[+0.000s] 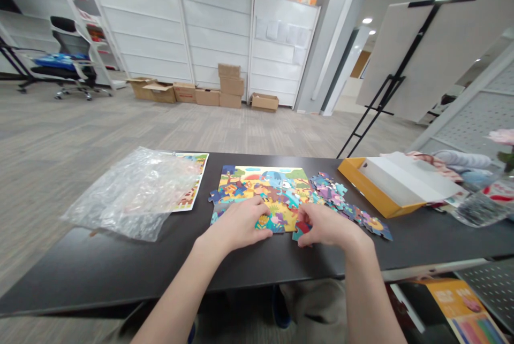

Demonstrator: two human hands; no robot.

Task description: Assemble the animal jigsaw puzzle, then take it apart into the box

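Observation:
A colourful jigsaw puzzle (277,178), partly joined, lies on the black table in front of me. My left hand (247,221) rests over its lower left part, fingers spread on the picture and the thumb along the near edge. At the lower right corner, my right hand (321,223) pinches a puzzle piece (297,232) with red and teal on it, right beside the joined part. A pile of loose puzzle pieces (331,194) spreads from behind my right hand toward the right. My palms hide some of the puzzle.
Clear plastic wrap (136,191) covers part of a printed picture sheet (196,183) at the left. An open yellow box (377,189) stands at the right, near a plastic bottle (488,199). The table's near edge (225,288) runs close to my forearms.

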